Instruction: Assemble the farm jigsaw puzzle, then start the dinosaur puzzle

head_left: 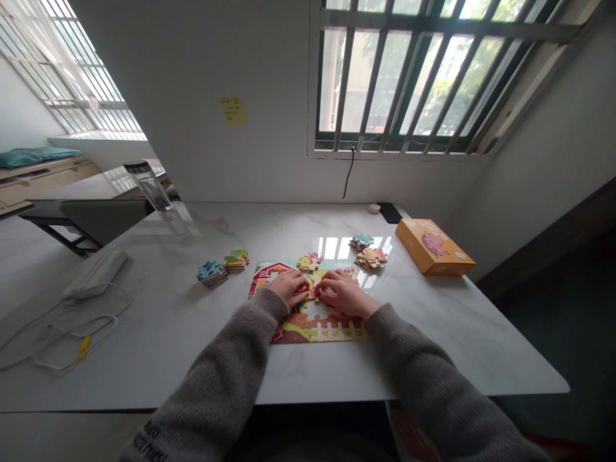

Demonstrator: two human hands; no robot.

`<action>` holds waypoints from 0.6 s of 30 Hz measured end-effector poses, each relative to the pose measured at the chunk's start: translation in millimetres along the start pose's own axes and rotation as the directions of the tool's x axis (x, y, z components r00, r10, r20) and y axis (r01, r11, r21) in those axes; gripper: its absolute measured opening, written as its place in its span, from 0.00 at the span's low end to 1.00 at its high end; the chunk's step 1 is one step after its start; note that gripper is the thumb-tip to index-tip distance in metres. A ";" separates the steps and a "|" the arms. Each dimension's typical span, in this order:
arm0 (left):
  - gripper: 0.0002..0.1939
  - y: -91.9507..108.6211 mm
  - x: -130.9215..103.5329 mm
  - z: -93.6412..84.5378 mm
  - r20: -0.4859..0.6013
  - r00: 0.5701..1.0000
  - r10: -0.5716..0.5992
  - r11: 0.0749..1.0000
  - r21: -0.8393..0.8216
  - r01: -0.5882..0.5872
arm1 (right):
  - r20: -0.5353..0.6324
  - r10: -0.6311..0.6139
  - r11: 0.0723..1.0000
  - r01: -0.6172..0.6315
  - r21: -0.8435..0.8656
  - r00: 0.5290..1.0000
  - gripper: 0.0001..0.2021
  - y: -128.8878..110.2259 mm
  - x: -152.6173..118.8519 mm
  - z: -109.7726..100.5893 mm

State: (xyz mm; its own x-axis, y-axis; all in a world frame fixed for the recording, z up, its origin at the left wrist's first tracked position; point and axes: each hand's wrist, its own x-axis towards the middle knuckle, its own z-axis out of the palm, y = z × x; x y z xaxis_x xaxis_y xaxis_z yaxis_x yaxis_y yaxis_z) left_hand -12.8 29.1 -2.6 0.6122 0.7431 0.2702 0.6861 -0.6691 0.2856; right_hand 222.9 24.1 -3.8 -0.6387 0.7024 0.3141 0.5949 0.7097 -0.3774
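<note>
A partly joined farm jigsaw puzzle (289,333) lies flat on the table, showing a red barn at its left and a white fence at the lower right. A gap in its middle shows the tabletop. My left hand (289,287) rests over the barn side, fingers curled down onto a puzzle piece (312,290) near the centre. From the right, my right hand (344,294) reaches in with thumb and fingers closed on the puzzle pieces there. The fingertips partly hide what they grip. Just beyond both hands, loose puzzle pieces (309,261) lie at the puzzle's top edge.
Stacks of puzzle pieces stand left (212,273) and right (370,258). An orange box (433,247) sits at the right, a black phone (389,212) behind it. Leftward are a clear bottle (153,189), a white device (96,273) and cables (72,333). The table's front edge (332,403) is near.
</note>
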 end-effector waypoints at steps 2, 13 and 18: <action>0.09 2.2 0.2 0.9 0.003 1.000 -0.009 0.999 0.036 0.009 | 0.003 -0.001 1.000 0.001 -0.006 1.000 0.06 -1.1 0.0 -0.1; 0.12 5.1 -0.5 7.0 -0.017 0.999 -0.041 0.996 0.075 0.042 | 0.029 -0.019 0.999 0.021 -0.047 0.999 0.07 1.6 0.1 1.0; 0.12 7.1 -1.0 7.1 -0.035 0.999 -0.038 0.997 0.071 0.040 | 0.045 -0.025 0.999 0.027 -0.046 0.999 0.08 1.1 -0.1 -0.2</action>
State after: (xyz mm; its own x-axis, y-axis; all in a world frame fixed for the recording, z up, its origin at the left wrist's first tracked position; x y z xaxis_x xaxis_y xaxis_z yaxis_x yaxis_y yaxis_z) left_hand -5.8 23.7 -7.4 0.5717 0.7672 0.2907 0.7366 -0.6360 0.2298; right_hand 223.7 24.7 -4.1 -0.6749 0.6811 0.2839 0.5992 0.7304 -0.3279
